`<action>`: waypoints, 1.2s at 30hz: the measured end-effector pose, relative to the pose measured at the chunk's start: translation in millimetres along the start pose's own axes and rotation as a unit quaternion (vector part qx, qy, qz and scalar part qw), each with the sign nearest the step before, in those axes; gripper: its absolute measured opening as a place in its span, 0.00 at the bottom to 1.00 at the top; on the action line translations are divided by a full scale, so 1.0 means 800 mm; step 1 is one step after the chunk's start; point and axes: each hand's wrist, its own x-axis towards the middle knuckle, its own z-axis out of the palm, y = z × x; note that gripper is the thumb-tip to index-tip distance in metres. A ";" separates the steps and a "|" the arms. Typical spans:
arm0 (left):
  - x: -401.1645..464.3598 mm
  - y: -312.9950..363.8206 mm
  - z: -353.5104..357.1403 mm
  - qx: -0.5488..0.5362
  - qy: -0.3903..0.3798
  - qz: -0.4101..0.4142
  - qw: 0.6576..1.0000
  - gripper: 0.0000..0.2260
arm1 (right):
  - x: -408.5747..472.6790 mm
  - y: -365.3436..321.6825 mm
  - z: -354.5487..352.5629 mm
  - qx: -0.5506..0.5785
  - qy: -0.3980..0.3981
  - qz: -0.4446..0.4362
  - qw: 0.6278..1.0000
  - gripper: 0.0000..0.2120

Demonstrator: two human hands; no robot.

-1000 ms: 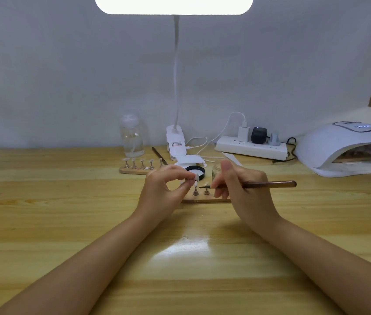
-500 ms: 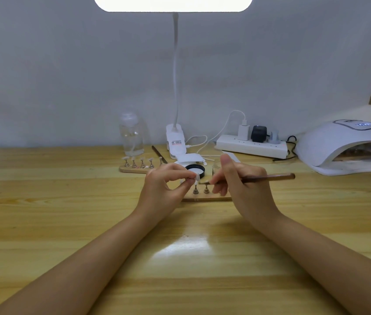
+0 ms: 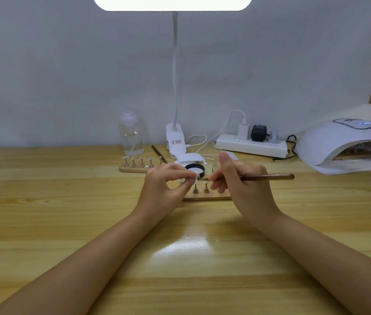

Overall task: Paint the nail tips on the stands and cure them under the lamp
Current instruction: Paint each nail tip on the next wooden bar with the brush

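We are in the painting step: our left hand pinches one small stand with its nail tip lifted just above the near wooden base, where two more stands wait. Our right hand grips the brush, bristles aimed left at that tip. Next we judge a light, steady stroke is called for, then a move right to the curing lamp, far right on the table
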 end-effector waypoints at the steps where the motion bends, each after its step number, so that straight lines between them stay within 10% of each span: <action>1: 0.000 0.000 0.000 0.001 0.000 0.000 1.000 0.10 | 0.000 -0.001 0.000 0.001 -0.001 0.010 1.000 0.20; 36: 0.001 0.001 -0.002 0.011 0.000 0.016 1.000 0.11 | 0.000 -0.008 0.002 0.021 0.021 0.020 0.999 0.18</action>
